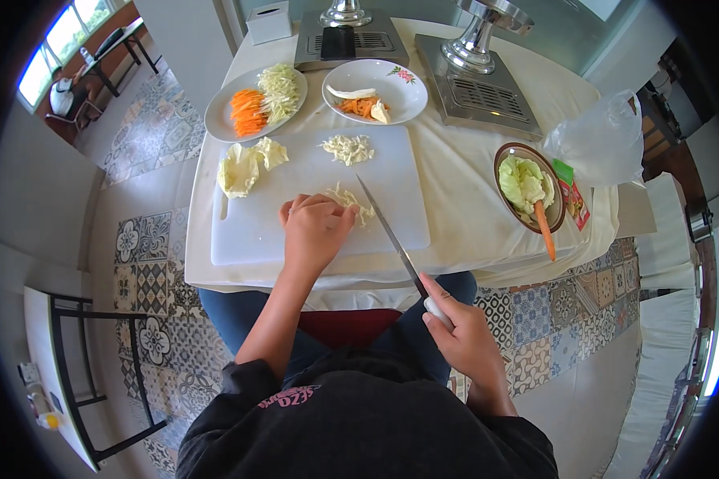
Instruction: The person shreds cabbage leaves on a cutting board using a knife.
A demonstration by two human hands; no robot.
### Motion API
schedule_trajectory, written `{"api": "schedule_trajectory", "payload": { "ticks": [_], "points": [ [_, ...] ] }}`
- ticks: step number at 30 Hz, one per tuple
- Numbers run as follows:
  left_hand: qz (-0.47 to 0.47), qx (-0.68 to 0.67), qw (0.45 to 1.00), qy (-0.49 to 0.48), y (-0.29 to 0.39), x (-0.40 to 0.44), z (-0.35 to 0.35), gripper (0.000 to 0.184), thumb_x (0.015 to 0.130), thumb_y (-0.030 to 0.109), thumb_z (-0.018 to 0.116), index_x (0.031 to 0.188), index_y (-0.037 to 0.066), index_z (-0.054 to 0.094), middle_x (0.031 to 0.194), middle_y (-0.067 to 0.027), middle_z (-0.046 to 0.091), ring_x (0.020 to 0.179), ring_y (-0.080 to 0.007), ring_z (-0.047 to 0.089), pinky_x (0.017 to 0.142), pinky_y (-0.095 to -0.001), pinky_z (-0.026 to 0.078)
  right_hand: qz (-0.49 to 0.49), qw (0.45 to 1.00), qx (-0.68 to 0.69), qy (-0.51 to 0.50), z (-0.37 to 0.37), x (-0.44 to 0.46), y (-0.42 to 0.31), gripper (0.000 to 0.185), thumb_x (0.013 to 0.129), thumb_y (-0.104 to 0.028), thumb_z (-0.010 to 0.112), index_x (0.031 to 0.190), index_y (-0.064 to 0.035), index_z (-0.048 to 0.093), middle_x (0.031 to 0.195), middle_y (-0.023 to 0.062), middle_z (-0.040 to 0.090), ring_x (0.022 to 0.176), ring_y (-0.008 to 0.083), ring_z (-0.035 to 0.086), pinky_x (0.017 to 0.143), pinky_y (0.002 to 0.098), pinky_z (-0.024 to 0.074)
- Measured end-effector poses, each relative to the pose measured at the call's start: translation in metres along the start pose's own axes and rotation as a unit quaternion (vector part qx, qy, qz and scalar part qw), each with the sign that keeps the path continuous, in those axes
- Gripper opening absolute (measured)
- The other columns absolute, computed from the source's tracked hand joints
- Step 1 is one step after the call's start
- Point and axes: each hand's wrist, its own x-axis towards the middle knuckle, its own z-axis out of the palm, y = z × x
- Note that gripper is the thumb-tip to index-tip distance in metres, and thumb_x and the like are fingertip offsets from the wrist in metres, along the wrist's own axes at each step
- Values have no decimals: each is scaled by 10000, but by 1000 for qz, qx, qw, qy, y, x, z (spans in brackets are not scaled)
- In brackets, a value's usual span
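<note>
My right hand (pixel 465 331) is wrapped around the white handle of a kitchen knife (pixel 390 233). The blade points up and away over the right part of the white cutting board (pixel 252 231). On the board, my left hand (pixel 318 227) has its fingers curled down over cabbage, most of it hidden beneath them. Thin cabbage shreds (pixel 363 209) show at its fingertips, with the blade apart on their right. Farther back lies a small pile of shredded cabbage (pixel 348 149). Pieces of cabbage leaf (pixel 240 169) sit at the board's left.
Behind the board stand a plate of shredded carrot and cabbage (pixel 209 120) and a flowered plate (pixel 417 96) with scraps. At right, a brown-rimmed bowl (pixel 499 188) holds cabbage and a carrot (pixel 544 230), beside a plastic bag (pixel 603 140). Metal stands (pixel 487 100) are at the back.
</note>
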Motion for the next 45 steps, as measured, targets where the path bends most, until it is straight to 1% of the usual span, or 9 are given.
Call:
{"api": "schedule_trajectory", "payload": {
  "ticks": [9,18,24,30,33,36,40,43,45],
  "points": [
    [28,90,996,-7,-24,19,-11,271,759,202,768,1012,105,749,1065,-52,678,1094,-262,557,1003,-428,338,-21,1000,12,-14,5,0,-1,568,927,-52,598,1478,-92,464,905,266,653,769,412,618,742,353,500],
    [14,10,999,-28,-16,18,1,248,775,206,767,1008,121,752,1004,-33,683,1060,-244,583,997,-429,337,-20,1000,11,3,5,-3,1,554,926,-51,597,1467,-82,481,935,250,680,682,354,589,707,336,493],
    [-55,180,960,207,-37,40,-33,206,804,252,763,972,134,748,966,-14,666,1011,-244,577,940,-431,350,2,997,5,-76,2,-5,-12,571,924,-62,603,1478,-89,469,873,240,662,626,308,539,672,326,482],
    [-72,283,934,205,-57,64,-38,142,804,255,787,897,151,761,982,-19,663,1024,-247,567,910,-458,355,-15,994,12,-111,10,-2,-9,591,931,-85,590,1500,-99,431,827,263,632,685,397,588,705,368,492],
    [1,222,944,244,-62,70,-35,133,827,232,771,888,116,755,939,-34,681,922,-248,607,860,-430,414,17,993,17,-117,11,2,-14,589,935,-87,584,1502,-97,425,842,275,637,724,421,607,731,373,499],
    [-54,-28,983,176,-58,75,-42,118,844,158,736,876,46,716,882,-49,703,810,-207,647,773,-351,490,38,993,23,-112,12,3,-13,581,938,-79,581,1499,-92,427,894,292,645,785,426,629,762,363,504],
    [-114,-186,970,103,-48,69,-61,82,880,68,672,869,1,625,870,-83,723,795,-119,667,697,-256,516,54,994,27,-86,10,7,-14,559,946,-72,577,1488,-73,437,1080,316,658,1005,448,652,858,352,505],
    [-98,-284,953,40,-58,57,-69,81,884,13,642,872,2,563,952,-108,720,870,-93,656,742,-249,521,23,998,32,-52,10,7,-2,568,956,-61,584,1504,-120,447,781,105,573,695,193,552,637,286,476],
    [-56,-363,930,9,-61,42,-69,98,878,-21,629,879,11,537,1003,-122,714,900,-104,651,780,-263,529,29,997,44,-50,9,6,-4,559,959,-59,584,1500,-108,450,824,100,562,743,172,541,666,283,467]
  ]
}}
